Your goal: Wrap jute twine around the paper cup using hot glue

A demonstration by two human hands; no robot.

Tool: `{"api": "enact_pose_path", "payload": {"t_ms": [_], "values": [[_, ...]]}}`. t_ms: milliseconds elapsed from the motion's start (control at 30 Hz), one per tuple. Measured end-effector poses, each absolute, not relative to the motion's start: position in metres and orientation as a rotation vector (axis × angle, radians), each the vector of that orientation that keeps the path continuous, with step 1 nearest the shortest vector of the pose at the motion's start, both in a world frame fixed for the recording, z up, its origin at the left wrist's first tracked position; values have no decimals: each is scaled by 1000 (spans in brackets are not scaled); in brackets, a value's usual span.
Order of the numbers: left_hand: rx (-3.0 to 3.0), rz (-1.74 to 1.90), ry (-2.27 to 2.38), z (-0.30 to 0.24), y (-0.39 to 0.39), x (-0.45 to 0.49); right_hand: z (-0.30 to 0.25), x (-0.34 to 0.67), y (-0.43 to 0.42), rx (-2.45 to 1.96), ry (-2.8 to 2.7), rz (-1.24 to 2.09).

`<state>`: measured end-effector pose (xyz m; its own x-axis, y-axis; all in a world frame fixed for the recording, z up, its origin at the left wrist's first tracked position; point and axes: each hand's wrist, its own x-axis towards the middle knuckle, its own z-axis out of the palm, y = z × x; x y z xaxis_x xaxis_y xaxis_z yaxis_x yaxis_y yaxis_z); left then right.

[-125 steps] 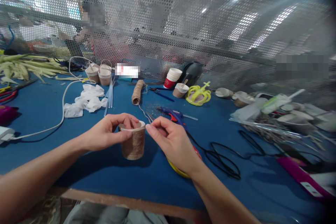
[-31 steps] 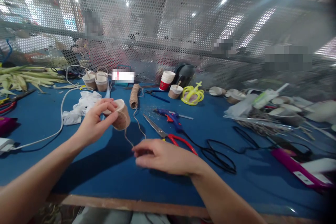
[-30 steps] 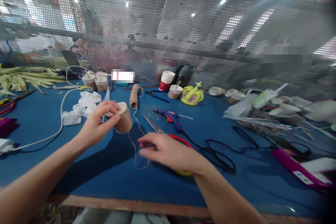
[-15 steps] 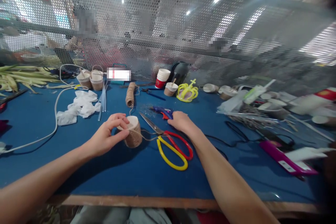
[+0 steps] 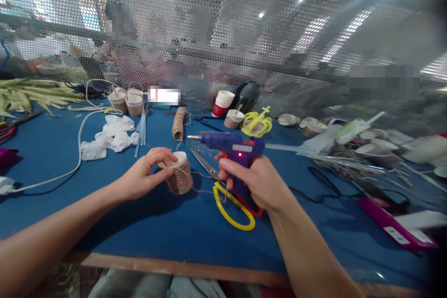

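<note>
Blue felt covers the counter (image 5: 167, 235), with a perforated metal screen (image 5: 244, 32) behind it. The left hand's (image 5: 141, 180) fingers (image 5: 164, 153) are clamped on the rim of a twine-wrapped cup (image 5: 180, 176), which stands upright on the counter near the front edge; its inside is hidden. The right hand's (image 5: 260, 180) fingers are closed round the grip of a blue glue gun (image 5: 232, 143), lifted above the counter, nozzle pointing left over the cup and a red light lit on its side. Scissors (image 5: 234, 206) with yellow and red handles lie just below that hand. Farther back lie a twine spool (image 5: 179, 123), a small cup holding a stick (image 5: 233, 120), a red-and-white cup stack (image 5: 222, 102) and two brown cups (image 5: 125, 101).
</note>
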<state>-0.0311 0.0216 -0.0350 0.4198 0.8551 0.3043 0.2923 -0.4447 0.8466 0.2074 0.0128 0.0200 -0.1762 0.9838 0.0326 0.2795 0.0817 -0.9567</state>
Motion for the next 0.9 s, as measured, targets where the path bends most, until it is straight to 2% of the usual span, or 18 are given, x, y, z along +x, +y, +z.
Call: {"api": "enact_pose_path", "payload": {"t_ms": [200, 367, 733, 900], "values": [[1807, 1003, 999, -35, 26, -32, 4, 194, -2, -1398, -1691, 1041], [1746, 1045, 989, -36, 25, -30, 1, 200, -5, -1447, -1974, 670], [1741, 1051, 1006, -36, 21, -26, 2, 205, -6, -1223, -2488, 113], [1740, 1064, 984, -37, 21, -26, -4, 214, -6, -1242, -2415, 137]]}}
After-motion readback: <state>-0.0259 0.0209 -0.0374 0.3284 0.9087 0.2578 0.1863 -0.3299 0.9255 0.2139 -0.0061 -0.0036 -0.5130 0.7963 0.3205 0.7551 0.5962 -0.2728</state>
